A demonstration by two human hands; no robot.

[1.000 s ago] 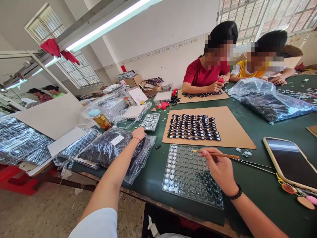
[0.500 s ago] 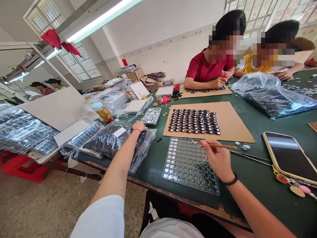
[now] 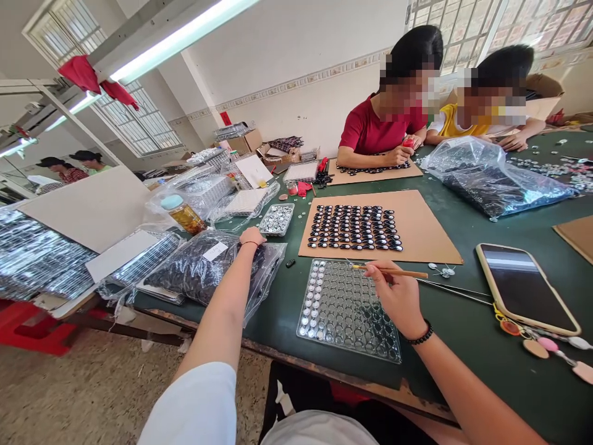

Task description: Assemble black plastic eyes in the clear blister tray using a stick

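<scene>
My right hand (image 3: 397,301) grips stick (image 3: 412,273) | left hand (image 3: 252,236): can't tell | phone (image 3: 528,287) at tray's (image 3: 343,309) 3 o'clock | desk edge (image 3: 333,371), 6

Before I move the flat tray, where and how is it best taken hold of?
Probably by the near rim of the flat tray, coming from your own side: it lies level with that rim facing you, while your right hand, holding the stick, hides its far right corner. Better keep it level, since white discs sit in its left columns.

clear flat tray (image 3: 343,309), white discs (image 3: 314,305) at left, wooden stick (image 3: 407,272) above
</scene>
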